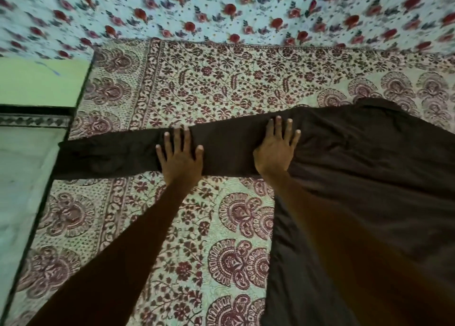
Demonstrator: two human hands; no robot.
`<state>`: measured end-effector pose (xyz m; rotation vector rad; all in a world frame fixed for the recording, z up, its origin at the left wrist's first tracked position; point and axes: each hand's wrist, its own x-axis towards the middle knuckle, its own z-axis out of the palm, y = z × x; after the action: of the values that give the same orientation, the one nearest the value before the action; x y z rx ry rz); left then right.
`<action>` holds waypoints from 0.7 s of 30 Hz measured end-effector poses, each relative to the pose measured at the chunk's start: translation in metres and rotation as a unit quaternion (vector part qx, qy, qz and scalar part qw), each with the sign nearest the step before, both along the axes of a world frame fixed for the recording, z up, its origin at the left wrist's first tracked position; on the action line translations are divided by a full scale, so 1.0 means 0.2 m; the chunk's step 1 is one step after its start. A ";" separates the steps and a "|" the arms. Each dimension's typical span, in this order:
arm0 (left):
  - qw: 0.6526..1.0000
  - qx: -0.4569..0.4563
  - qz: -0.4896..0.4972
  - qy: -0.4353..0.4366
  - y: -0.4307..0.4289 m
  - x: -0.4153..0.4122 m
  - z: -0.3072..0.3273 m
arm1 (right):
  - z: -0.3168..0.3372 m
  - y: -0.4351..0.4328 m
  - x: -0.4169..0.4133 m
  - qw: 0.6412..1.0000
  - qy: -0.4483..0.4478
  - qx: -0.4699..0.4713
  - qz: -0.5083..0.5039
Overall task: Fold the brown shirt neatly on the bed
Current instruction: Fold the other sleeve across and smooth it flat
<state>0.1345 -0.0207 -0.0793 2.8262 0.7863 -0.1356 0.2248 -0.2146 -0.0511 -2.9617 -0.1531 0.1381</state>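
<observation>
Brown shirt (364, 168) was laid flat on the bed (197, 84), body to the right; its sleeve (110, 158) was stretched leftward, across the fingers (177, 138); left hand (181, 154), nearer the cuff (67, 160), and right hand (277, 148), by the shoulder (310, 131), were pressed on it, fingers straight and spread.

A rose-printed pale cloth (221, 8) spans the top, with a plain green panel (41, 81) at left.

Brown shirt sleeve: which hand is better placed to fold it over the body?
Left, probably. The left hand lies flat on the middle of the sleeve, nearer its cuff end. The right hand lies flat near the shoulder of the brown shirt, better suited to pin the fold line.
</observation>
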 end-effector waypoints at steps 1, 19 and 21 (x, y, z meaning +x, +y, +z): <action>0.999 0.006 -0.041 0.009 -0.02 0.00 0.00 | 0.02 0.10 -0.03 0.998 0.007 0.027 0.061; 0.996 -0.011 0.059 -0.064 0.92 -0.51 -0.02 | -0.12 1.08 -0.48 0.971 0.098 0.050 0.214; 0.997 -0.024 0.029 -0.069 0.96 -0.54 -0.02 | -0.15 1.08 -0.49 0.975 0.079 0.023 0.206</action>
<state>0.0274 0.1713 -0.0838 2.7301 0.8223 0.0492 0.1268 0.0010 -0.0814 -2.8154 -0.7350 0.4137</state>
